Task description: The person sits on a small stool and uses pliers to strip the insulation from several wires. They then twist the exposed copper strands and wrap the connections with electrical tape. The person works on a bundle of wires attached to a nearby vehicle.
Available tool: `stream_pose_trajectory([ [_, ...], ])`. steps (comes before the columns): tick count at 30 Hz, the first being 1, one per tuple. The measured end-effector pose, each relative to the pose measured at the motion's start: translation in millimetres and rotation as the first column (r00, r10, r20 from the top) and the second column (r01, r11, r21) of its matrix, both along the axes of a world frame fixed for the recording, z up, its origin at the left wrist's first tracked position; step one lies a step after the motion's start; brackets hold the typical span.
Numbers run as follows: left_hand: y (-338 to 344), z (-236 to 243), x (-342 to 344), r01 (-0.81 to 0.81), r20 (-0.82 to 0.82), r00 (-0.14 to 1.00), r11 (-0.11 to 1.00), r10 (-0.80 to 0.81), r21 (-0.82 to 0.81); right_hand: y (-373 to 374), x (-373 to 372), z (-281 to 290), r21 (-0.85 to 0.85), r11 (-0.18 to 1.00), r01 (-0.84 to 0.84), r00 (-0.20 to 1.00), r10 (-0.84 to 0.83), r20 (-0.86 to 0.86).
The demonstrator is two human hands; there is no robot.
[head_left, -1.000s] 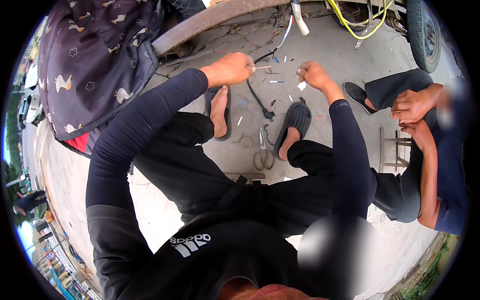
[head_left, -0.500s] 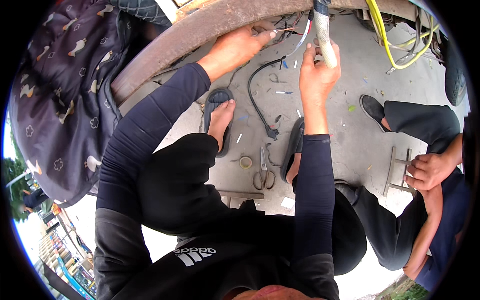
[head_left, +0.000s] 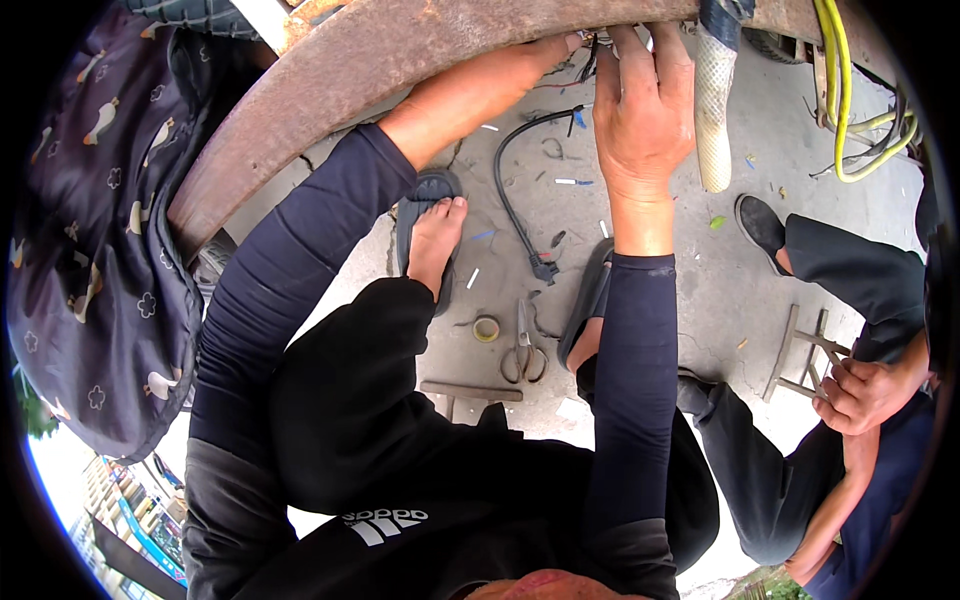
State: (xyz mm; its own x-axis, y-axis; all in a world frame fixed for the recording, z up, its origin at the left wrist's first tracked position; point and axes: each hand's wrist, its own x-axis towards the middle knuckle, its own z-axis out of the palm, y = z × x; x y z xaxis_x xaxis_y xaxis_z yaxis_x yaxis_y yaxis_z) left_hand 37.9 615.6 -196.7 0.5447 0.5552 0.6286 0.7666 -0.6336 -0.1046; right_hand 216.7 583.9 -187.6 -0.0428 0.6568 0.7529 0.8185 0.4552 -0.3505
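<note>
Both my hands are up at the rusty metal beam [head_left: 400,50]. My left hand [head_left: 490,90] reaches under its edge. The thumb tip is closed beside thin wires [head_left: 587,68], and the other fingers are mostly hidden. Coming up from below, my right hand [head_left: 645,130] has its back showing and its fingers bent in at the same wires. Its fingertips are hidden at the beam, so what they pinch cannot be made out. Just right of it, apart from the hand, hangs a whitish braided sleeve [head_left: 713,120] with dark tape at the top.
On the concrete lie a black cable with a plug [head_left: 543,268], scissors [head_left: 524,350], a tape roll [head_left: 485,328] and small scraps. Yellow cables [head_left: 842,110] hang at upper right. A seated person's hands [head_left: 865,395] are at right, near a metal stool frame [head_left: 800,360]. Patterned fabric [head_left: 100,230] hangs at left.
My right hand has let go of the braided sleeve and moved up to the wires at the beam. My left hand has shifted slightly right, its fingers now more hidden under the beam.
</note>
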Motion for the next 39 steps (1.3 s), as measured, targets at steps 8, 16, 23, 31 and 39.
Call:
stream_pose_trajectory([
  [8, 4, 7, -2, -0.073, 0.285, 0.95, 0.979, 0.127, -0.192, 12, -3, -1, 0.297, 0.949, 0.107, 0.957, -0.179, 0.229],
  [16, 14, -2, 14, 0.159, 0.519, 0.838, 0.836, 0.168, -0.526, 13, -9, -11, 0.373, 0.92, 0.117, 0.925, -0.237, 0.296],
  [23, 18, -24, -4, 0.486, 0.631, 0.729, 0.447, 0.267, -0.751, 14, -15, -16, 0.366, 0.924, 0.11, 0.931, -0.225, 0.286],
  [31, 13, -34, -10, 0.568, 0.637, 0.711, 0.29, 0.299, -0.77, 1, -10, -8, 0.326, 0.942, 0.079, 0.917, -0.197, 0.347],
  [39, 15, -33, -6, 0.58, 0.647, 0.697, 0.286, 0.31, -0.762, -20, -26, 21, -0.035, 0.991, 0.129, 0.975, -0.12, 0.189],
])
